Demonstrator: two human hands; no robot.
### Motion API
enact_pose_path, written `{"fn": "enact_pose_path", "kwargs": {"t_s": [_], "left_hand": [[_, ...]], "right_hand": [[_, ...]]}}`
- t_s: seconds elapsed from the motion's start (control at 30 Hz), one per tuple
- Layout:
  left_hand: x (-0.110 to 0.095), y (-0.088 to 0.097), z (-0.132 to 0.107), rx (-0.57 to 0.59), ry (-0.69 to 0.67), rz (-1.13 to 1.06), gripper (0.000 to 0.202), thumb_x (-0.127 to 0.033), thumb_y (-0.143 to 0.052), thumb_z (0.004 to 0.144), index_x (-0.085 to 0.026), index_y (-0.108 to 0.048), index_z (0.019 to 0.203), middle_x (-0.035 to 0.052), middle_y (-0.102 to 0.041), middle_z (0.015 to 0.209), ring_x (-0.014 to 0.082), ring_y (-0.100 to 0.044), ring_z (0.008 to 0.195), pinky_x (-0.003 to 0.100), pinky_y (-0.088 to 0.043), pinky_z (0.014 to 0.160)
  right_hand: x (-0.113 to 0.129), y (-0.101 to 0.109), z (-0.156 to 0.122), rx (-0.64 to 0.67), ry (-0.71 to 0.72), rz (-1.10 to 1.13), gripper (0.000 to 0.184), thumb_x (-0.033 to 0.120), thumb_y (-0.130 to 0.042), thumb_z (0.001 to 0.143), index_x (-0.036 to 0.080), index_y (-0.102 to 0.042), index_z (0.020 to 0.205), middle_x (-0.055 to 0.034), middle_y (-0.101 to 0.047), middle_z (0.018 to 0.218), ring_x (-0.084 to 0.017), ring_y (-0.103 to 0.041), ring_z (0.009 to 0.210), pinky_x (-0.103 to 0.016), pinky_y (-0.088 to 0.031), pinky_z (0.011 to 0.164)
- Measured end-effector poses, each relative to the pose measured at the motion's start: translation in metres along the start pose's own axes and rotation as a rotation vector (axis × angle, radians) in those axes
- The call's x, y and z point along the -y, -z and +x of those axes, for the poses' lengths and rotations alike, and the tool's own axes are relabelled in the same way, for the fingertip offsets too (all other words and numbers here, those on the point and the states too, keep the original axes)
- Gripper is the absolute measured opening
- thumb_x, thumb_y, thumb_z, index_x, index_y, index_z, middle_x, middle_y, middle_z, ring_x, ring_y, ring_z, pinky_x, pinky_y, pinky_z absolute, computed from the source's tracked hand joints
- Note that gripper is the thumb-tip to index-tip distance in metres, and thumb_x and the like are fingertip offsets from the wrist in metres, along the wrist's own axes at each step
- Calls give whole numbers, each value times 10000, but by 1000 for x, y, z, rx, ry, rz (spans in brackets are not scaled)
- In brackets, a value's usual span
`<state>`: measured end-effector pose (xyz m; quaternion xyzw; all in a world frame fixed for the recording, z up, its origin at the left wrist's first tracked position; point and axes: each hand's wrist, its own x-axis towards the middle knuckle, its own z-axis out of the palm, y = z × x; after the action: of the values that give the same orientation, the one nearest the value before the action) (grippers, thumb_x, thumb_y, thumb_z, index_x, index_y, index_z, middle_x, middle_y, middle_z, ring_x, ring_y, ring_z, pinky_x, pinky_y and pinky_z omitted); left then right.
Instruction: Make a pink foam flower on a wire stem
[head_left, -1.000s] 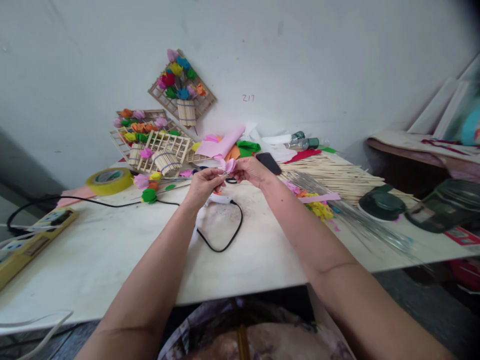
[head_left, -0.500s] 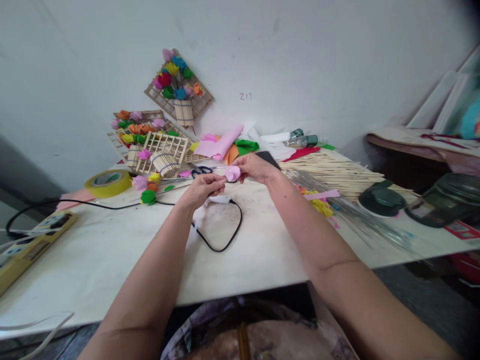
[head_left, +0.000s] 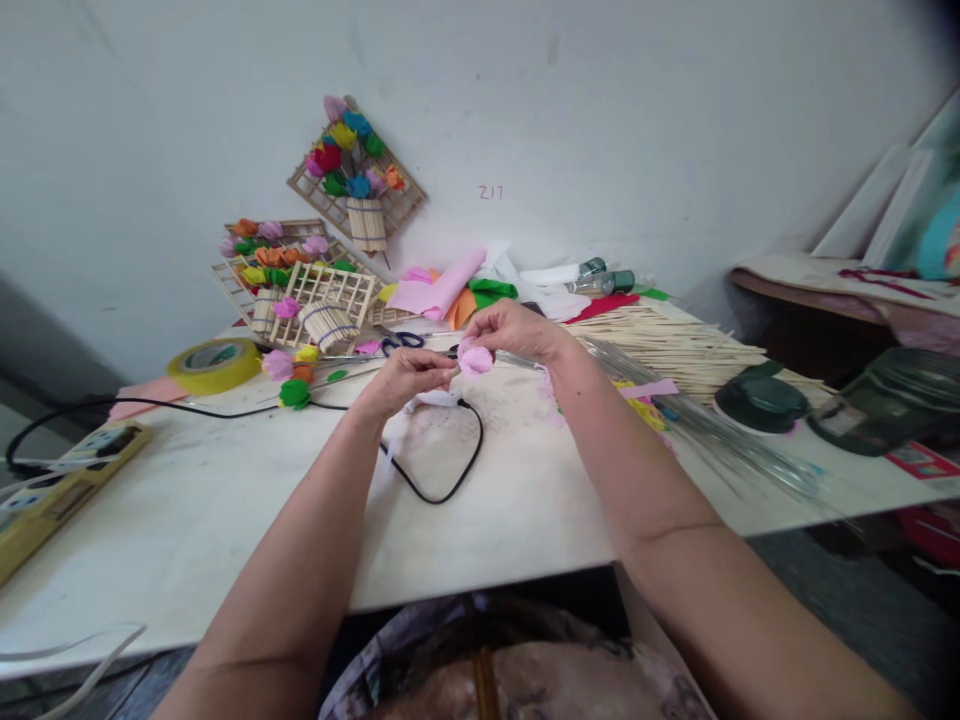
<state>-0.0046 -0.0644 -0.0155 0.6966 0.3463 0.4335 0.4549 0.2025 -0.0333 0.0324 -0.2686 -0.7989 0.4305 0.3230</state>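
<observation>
A pink paper flower (head_left: 475, 358) is held up between my hands, over the back middle of the table. My left hand (head_left: 409, 382) is closed in a pinch at the flower's left side, where its base or stem is hidden by the fingertips. From above right, my right hand (head_left: 511, 330) has thumb and fingers closed on the petals. Just below my left fingertips lies a white tool (head_left: 437, 398), partly covered, with a black cord (head_left: 480, 440) looping from it. Dark-handled scissors (head_left: 403, 343) rest behind my left hand.
Finished paper flowers (head_left: 295, 394) and yellow tape (head_left: 214, 366) lie left, near a power strip (head_left: 71, 490). Lattice panels with flowers (head_left: 330, 300) lean at the wall. Bamboo sticks (head_left: 675, 345), wires (head_left: 720, 435), a dark green lid (head_left: 761, 398) and a jar (head_left: 892, 405) stand right.
The pink flower has shifted slightly right and down and turned in my fingers. My right hand has tilted a little over it; my left hand has moved slightly right.
</observation>
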Motion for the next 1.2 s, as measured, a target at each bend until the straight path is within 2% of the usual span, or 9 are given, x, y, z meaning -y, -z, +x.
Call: {"fn": "enact_pose_path", "kwargs": {"t_s": [0.3,0.57,0.67,0.8,1.0,1.2], "left_hand": [[-4,-2,-1,3,-19,32,237,-372,-766,617,-143,-733,664,19,-589,524,77,-456,472,207,-344,447],[-4,-5,-1,13,-16,37,235,-367,-754,623,-137,-727,662,10,-576,510,63,-411,450,204,-301,429],[-2,-5,0,-28,-7,11,262,-377,-759,617,-133,-731,710,7,-574,506,50,-370,428,199,-271,410],[4,-3,4,-114,-11,-16,283,-375,-777,596,-131,-728,729,15,-600,533,52,-393,442,200,-311,430],[11,-1,6,-195,-66,-12,268,-349,-773,611,-130,-725,758,24,-637,598,65,-460,489,209,-364,478],[10,-1,7,-285,-51,-51,304,-352,-797,565,-122,-702,740,15,-634,586,60,-463,454,210,-371,462]], "right_hand": [[1,-4,0,-43,71,-32,116,125,-610,627,134,-716,672,-9,-647,610,-89,-539,544,-198,-432,517],[-16,-1,5,-60,84,-24,91,178,-665,637,146,-731,691,-18,-662,629,-104,-564,577,-204,-451,533],[-20,1,6,-82,71,-5,128,223,-674,656,144,-730,740,-15,-663,645,-96,-552,558,-205,-449,526],[-22,3,6,-143,38,67,205,311,-681,687,142,-709,799,1,-642,619,-77,-516,491,-195,-425,473],[-22,6,7,-294,79,168,297,392,-635,761,143,-580,608,-22,-622,568,-70,-494,438,-194,-405,441],[-17,3,8,-339,111,99,472,487,-526,835,158,-482,499,4,-526,450,-56,-425,394,-186,-351,411]]}}
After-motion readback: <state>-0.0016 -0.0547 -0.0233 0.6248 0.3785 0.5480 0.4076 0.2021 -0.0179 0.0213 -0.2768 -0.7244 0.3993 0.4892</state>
